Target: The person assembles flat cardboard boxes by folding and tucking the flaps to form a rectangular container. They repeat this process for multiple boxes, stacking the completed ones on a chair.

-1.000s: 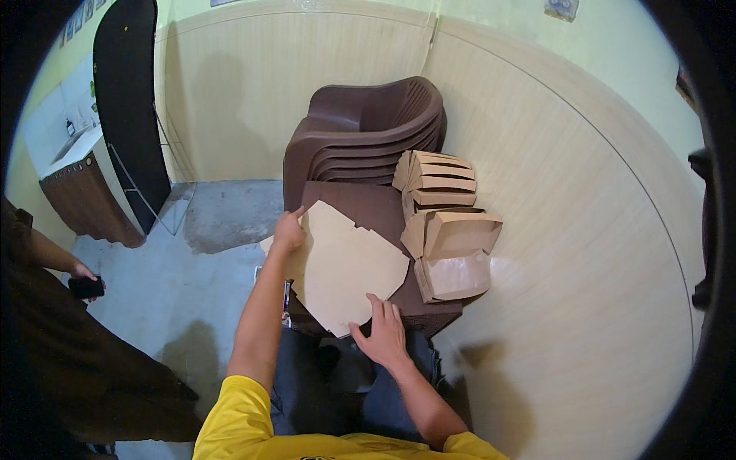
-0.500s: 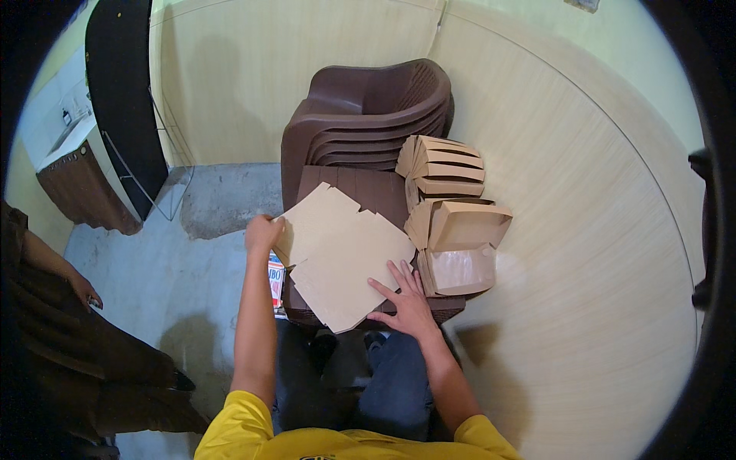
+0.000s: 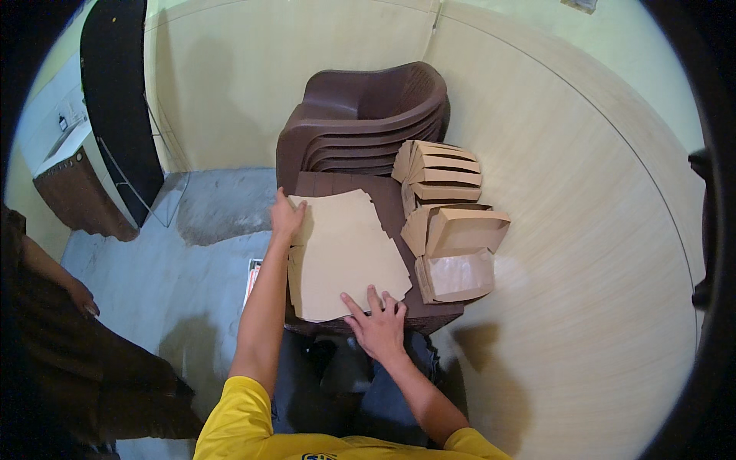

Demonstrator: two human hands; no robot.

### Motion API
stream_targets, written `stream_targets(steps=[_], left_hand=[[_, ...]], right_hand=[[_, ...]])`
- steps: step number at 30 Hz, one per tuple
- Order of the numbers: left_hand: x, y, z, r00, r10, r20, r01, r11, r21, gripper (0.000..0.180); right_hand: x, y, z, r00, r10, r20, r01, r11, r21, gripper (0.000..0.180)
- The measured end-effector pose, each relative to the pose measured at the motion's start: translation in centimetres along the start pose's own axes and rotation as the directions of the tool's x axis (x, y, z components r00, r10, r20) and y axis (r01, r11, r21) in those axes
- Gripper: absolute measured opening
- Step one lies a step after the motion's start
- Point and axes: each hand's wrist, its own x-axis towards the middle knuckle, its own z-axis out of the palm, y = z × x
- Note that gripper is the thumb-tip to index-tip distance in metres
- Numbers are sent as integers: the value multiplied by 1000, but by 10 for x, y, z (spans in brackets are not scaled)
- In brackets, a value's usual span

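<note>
A flat tan cardboard box blank with notched edges lies on the brown plastic chair seat in front of me. My left hand pinches the blank at its far left corner, thumb on top and the other fingers mostly hidden. At its near right part my right hand lies with fingers spread, the fingertips resting on the cardboard. Folded boxes of the same tan card stand just right of the blank: an open box with a shiny inner face, and behind it a nested row of boxes.
Stacked brown chairs rise behind the seat against the pale wood panel wall. A person in dark brown clothing stands at the left. Farther back are a sink counter and a thin metal frame.
The blank has turned clockwise on the seat, so its edges now run squarer to me. My left hand moved away and rightward, my right hand nearer and leftward.
</note>
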Motion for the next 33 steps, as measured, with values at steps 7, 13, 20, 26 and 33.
stream_targets(steps=[7, 13, 20, 26, 33], left_hand=[[3, 21, -2, 981, 48, 187, -61, 996, 66, 126], [-110, 18, -71, 934, 284, 217, -268, 958, -102, 140], [-241, 16, -90, 938, 302, 170, -298, 953, -53, 159], [-223, 2, -83, 945, 256, 202, -245, 966, -79, 157], [-165, -10, -63, 933, 241, 268, -233, 970, -61, 147]], right_hand=[[14, -9, -9, 993, 80, 91, -84, 995, 49, 59], [18, 24, -15, 990, 137, -20, -131, 975, 181, 94], [24, 44, -10, 962, 254, 95, -272, 898, 347, 119], [16, 45, 7, 978, 203, 47, -202, 867, 455, 91], [45, 65, 33, 978, 208, -4, -172, 819, 547, 74]])
